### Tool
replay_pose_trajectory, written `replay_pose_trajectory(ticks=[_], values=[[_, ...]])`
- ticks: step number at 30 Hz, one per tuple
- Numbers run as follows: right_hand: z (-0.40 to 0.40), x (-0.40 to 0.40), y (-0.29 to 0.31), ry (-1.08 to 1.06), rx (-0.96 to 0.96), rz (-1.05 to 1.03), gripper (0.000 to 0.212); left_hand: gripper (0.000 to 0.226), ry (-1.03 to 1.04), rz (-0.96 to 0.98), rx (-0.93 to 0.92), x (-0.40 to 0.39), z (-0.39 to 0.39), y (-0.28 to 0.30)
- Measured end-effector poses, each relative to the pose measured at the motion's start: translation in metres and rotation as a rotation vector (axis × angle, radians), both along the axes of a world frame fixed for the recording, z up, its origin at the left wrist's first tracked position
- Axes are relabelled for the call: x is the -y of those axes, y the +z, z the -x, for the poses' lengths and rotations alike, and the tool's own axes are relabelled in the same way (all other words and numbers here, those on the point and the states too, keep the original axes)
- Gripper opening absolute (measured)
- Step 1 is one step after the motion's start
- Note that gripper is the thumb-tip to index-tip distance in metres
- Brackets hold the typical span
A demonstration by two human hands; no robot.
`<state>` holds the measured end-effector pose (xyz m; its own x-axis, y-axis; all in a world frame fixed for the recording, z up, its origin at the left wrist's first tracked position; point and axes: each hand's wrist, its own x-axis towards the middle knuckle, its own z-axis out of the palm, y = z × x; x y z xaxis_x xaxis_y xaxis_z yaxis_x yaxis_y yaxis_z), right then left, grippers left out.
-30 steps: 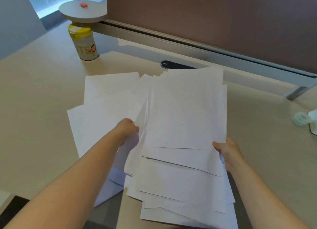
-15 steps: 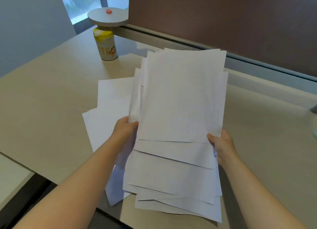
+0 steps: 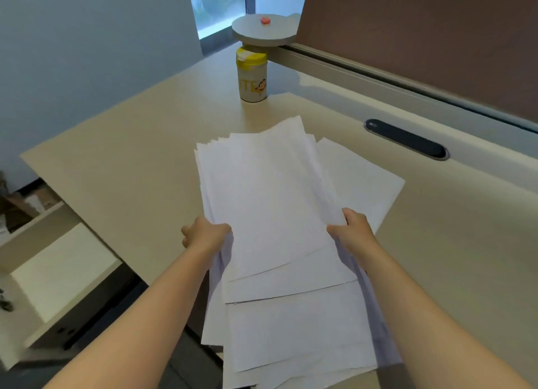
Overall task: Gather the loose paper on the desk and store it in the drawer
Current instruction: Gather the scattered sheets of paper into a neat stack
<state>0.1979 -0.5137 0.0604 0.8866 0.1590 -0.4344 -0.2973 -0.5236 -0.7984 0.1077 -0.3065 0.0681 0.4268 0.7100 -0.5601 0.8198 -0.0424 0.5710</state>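
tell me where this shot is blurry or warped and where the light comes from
Head view: wide-angle bending bows the desk edge and the partition rail; the lower-left corner is smeared with motion blur, while the paper stack between the left hand and right hand stays fairly sharp; soft daylight comes from the window behind, with the canister sitting in shade under the round shelf; no harsh glare.

One paper stack (image 3: 273,214), two hands, one yellow-lidded canister (image 3: 252,78), one desk (image 3: 131,167).
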Motion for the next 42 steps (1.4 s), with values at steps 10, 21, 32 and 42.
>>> replay_pose_trajectory(ticks=[10, 21, 32, 42], values=[[-0.015, -0.020, 0.004, 0.050, -0.274, -0.057, 0.019, 0.035, 0.031, -0.049, 0.141, -0.020, 0.001, -0.013], [-0.036, -0.020, 0.001, -0.408, -0.098, -0.336, 0.015, 0.014, -0.233, 0.272, 0.407, -0.047, -0.084, 0.024], [-0.038, 0.011, -0.037, -0.476, 0.036, 0.299, 0.007, 0.069, -0.627, -0.236, -0.176, -0.046, -0.138, -0.018], [-0.082, -0.032, -0.023, -0.166, 0.072, 0.300, 0.049, 0.074, -0.819, -0.211, 0.134, -0.072, -0.166, -0.028]])
